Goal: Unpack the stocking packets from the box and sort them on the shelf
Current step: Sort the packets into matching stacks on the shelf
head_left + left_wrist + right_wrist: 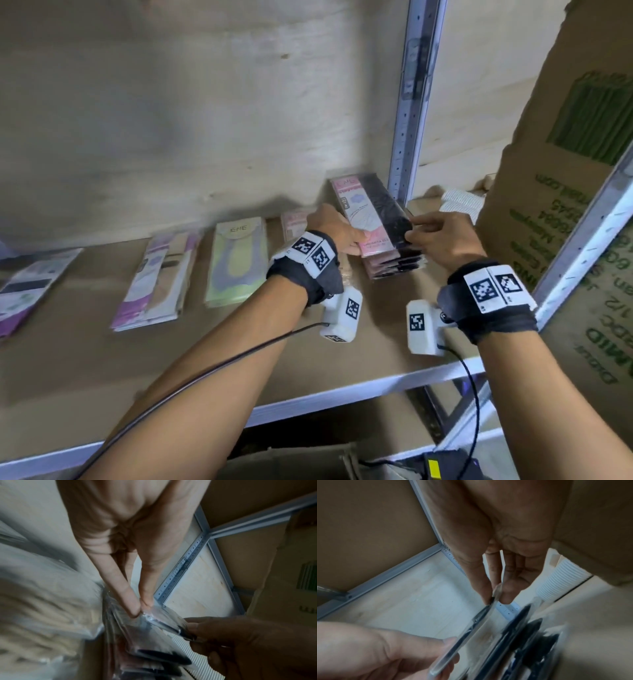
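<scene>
On the shelf board (85, 359), my two hands hold one pink-and-black stocking packet (368, 210) tilted above a stack of like packets (394, 265). My left hand (354, 240) pinches its left edge; the left wrist view shows thumb and forefinger meeting on the clear wrapper (161, 618) at my left hand (141, 608). My right hand (412, 230) pinches the right edge, and in the right wrist view my right hand (496, 596) has thumb and finger closed on the packet (479, 632). The stack (532, 639) lies blurred below it.
Further packets lie in a row to the left: a green one (236, 263), a purple-and-beige pile (161, 281), more at the far left (27, 287), a pink one (293, 222) behind my left hand. A grey upright (411, 102), a white ribbed item (459, 205) and a tall cardboard box (565, 178) stand right.
</scene>
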`<state>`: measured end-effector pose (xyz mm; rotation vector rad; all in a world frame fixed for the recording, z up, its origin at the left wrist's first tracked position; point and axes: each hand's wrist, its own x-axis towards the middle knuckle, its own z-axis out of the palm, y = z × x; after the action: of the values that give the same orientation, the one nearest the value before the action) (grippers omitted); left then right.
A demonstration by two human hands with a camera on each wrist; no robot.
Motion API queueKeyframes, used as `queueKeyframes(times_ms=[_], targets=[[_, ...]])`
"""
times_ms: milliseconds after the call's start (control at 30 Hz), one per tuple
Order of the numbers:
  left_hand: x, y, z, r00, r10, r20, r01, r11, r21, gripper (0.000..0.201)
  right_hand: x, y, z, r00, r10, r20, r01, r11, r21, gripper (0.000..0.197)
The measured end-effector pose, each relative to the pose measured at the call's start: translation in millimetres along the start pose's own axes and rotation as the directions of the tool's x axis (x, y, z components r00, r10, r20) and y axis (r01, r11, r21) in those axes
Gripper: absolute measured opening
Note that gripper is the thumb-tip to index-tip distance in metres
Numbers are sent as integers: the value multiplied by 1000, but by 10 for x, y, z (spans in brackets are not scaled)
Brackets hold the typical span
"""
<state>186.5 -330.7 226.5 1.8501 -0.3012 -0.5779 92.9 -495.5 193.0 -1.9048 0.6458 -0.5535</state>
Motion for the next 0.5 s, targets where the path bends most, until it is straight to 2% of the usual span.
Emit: queueKeyframes(times_ms=[200,333,500], targets=[[207,-23,228,999,-24,-48,31,984,173,46,57,101,-44,999,51,-19,-53,982,-180,28],[243,-23,275,998,-8,-67,27,956,292,55,51,104,-47,997,80,-23,-83,978,-193,27],[259,-24,282,997,-12,-73,37,932,360,56,25,63,-57,994,104,-12,-104,968,-226,26]])
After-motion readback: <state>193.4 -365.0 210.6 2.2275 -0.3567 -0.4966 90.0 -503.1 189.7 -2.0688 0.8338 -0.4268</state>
